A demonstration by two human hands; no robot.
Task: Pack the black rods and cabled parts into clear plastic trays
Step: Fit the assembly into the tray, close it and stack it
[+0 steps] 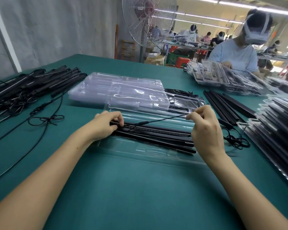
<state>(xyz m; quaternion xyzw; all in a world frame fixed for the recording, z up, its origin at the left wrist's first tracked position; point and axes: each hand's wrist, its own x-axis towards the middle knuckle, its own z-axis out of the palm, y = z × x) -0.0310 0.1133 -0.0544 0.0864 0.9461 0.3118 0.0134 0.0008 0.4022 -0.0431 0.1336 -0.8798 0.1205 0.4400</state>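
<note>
— What does the part look like on your feed?

— I see a thin black cable [160, 120] stretched taut between my two hands. It rises from a small thicker joint down among the rods. The black rods [156, 136] are long, slim, matt bars lying side by side across the clear tray [140, 151] right in front of me.

— And the fingers?

— My left hand [106, 125] has its fingers curled over the rods' left end, gripping it. My right hand [206, 128] pinches the cable between thumb and forefinger, raised above the tray's right end, with the other fingers loosely bent.

— Containers?

— The tray holds several rods along its middle, and its near part is bare. Behind it I see a stack of empty clear trays [106, 87], with one more tray overlapping toward me. At my far right are filled trays [276, 127], stacked, with rods inside. Beside those, some loose rods [226, 107] lie on the green table [140, 188]. There is a pile of cabled parts [32, 87] at far left and a tied cable coil [236, 141] just right of my tray.
</note>
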